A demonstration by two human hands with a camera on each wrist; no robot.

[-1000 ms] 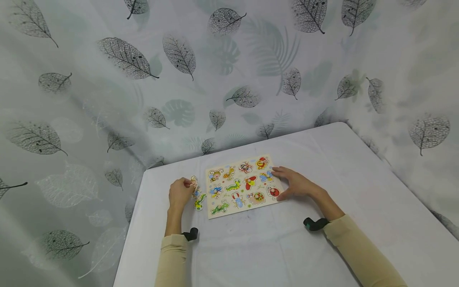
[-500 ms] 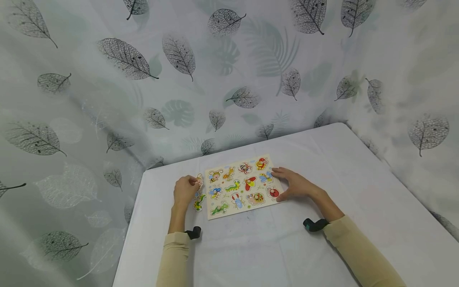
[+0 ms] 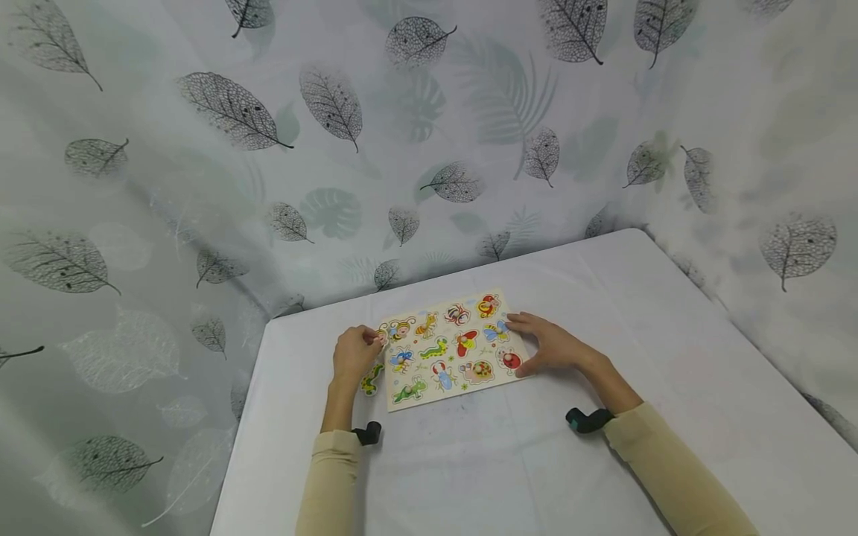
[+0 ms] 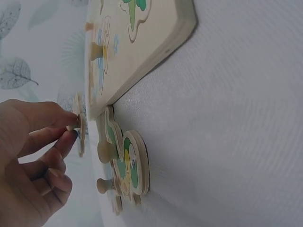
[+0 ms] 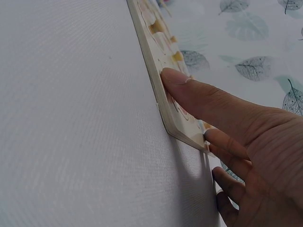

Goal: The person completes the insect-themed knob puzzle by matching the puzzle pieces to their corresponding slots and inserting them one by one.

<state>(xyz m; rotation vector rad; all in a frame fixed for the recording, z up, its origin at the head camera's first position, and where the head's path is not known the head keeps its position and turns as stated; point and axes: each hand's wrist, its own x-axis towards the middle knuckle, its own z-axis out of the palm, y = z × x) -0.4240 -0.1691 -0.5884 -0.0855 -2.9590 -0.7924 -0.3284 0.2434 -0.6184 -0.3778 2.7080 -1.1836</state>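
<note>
By its small knob, my left hand (image 3: 355, 355) pinches a wooden puzzle piece (image 4: 81, 127) between thumb and forefinger. The piece is seen edge-on in the left wrist view, raised beside the board's left edge. The knobbed puzzle board (image 3: 452, 394), printed with insects, lies flat on the table. A green caterpillar piece (image 3: 371, 380) lies left of it, with knobs upward beside my left hand (image 4: 33, 161). My right hand (image 3: 553, 342) rests at the board's right edge, its thumb (image 5: 182, 87) lying on the board near the front corner and its fingers spread along the side.
A white cloth covers the table (image 3: 456, 476). Curtains (image 3: 429, 134) with a leaf pattern hang behind and at the sides. Several knobbed pieces, such as a ladybird (image 3: 509, 359), sit in the board. Each wrist wears a dark camera mount (image 3: 590, 420).
My left hand has moved right with the pinched piece, from the table left of the board to its upper left edge. My right hand has stayed at the board's right side.
</note>
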